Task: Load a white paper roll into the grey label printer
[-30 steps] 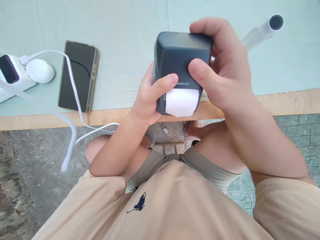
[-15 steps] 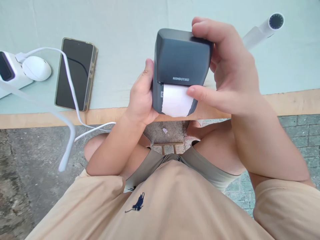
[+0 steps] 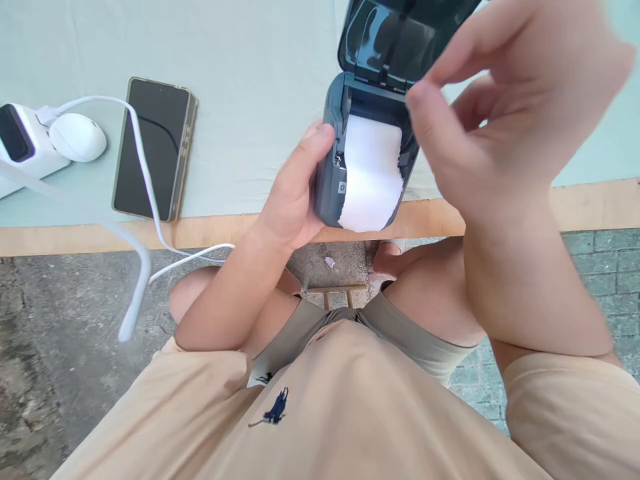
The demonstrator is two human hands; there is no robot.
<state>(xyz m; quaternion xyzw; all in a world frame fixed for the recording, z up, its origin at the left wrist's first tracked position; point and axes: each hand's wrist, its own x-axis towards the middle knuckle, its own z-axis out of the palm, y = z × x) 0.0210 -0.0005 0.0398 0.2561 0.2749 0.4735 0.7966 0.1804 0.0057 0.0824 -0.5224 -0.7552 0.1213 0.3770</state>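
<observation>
A dark label printer point(image 3: 330, 193) is tilted toward me above the table's front edge. My left hand point(image 3: 295, 193) grips its left side, thumb along the casing. The printer's lid point(image 3: 375, 40) is swung up and back, showing the bay inside. A strip of white label paper point(image 3: 373, 177) runs out of the bay over the front, its lower end torn unevenly. My right hand point(image 3: 505, 107) is at the lid's right edge near the hinge, thumb and forefinger drawn together and slightly blurred. Whatever lies between those fingertips is hidden.
On the left lie a phone point(image 3: 150, 150) in a clear case, a white power strip point(image 3: 37, 150) with a display, and a white plug point(image 3: 77, 137). A white cable point(image 3: 143, 157) crosses the phone and hangs past the wooden table edge point(image 3: 215, 230). A paper scrap point(image 3: 330, 262) is below.
The printer's lid was down and is now swung open, uncovering the bay and more paper. My right hand has lifted away from the paper to the lid's side. The printer shifted slightly right.
</observation>
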